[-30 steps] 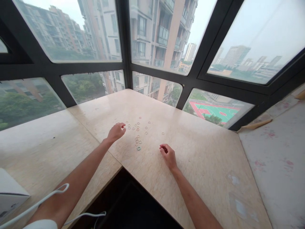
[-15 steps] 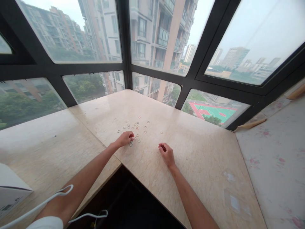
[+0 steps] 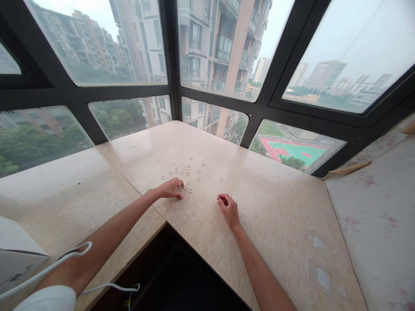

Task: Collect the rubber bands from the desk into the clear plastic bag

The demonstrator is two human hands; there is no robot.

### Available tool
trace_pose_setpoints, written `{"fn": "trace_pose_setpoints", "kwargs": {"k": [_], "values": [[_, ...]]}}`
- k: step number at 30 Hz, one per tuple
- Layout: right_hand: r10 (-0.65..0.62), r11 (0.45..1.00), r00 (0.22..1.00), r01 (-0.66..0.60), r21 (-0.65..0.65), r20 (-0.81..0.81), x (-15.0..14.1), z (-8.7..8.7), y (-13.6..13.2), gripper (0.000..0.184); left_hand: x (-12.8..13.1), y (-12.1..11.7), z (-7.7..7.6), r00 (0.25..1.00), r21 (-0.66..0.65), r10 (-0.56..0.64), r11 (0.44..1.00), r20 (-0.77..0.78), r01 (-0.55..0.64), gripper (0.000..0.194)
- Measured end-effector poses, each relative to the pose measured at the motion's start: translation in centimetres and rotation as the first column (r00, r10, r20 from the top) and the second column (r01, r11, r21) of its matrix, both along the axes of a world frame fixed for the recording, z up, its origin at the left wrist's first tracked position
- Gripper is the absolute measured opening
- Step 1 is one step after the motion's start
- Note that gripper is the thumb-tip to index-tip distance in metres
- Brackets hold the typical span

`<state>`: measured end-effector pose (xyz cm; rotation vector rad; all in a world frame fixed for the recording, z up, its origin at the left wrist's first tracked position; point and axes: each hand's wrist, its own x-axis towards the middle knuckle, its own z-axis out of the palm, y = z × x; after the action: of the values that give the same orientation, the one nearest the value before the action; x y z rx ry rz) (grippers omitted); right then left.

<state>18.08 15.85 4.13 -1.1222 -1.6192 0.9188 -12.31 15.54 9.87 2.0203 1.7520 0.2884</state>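
My left hand (image 3: 171,188) reaches low over the counter among several small thin rings (image 3: 187,174). Its thumb and fingers are apart, curved around a few rings at the near end of the group, which it partly hides. Close to its fingertips lies a single ring (image 3: 190,192). My right hand (image 3: 228,210) rests on the counter to the right with fingers curled in and thumb against them; whatever may be inside is hidden. The ring nearest to it, a lone thin one (image 3: 221,181), lies just beyond its fingertips.
The marble-patterned counter (image 3: 275,207) runs to the windows and has a seam on the left. A white box (image 3: 19,250) and a white cable (image 3: 61,260) are at lower left. A dark gap opens below the front edge. Clear plastic pieces (image 3: 322,278) lie at right.
My left hand came nearer and to the right, from the far left rings to the near cluster, leaving rings at the left; its fingers have since spread. My right hand stayed curled in place.
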Motion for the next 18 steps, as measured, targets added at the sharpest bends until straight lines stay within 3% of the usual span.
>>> {"fn": "trace_pose_setpoints", "kwargs": {"k": [4, 11, 14, 18], "values": [[0.000, 1.000, 1.000, 0.000, 0.000, -0.015, 0.1, -0.1, 0.0, 0.018, -0.5, 0.0, -0.8, 1.000, 0.010, 0.020, 1.000, 0.007, -0.020, 0.016], [0.000, 1.000, 0.999, -0.001, -0.014, -0.044, 0.2, -0.4, 0.2, 0.019, -3.5, 0.2, -0.6, 0.972, 0.102, 0.234, 0.967, -0.002, -0.232, 0.008], [-0.003, 1.000, 0.999, 0.002, -0.023, -0.049, 0.2, -0.5, 0.3, 0.020, -5.3, 0.1, -0.1, 0.933, 0.064, 0.358, 0.931, 0.026, -0.359, 0.007], [-0.004, 1.000, 0.999, 0.003, -0.028, -0.055, 0.1, -0.5, 0.2, 0.020, -6.8, 0.4, 0.7, 0.915, -0.065, 0.398, 0.917, 0.060, -0.394, 0.004]]}}
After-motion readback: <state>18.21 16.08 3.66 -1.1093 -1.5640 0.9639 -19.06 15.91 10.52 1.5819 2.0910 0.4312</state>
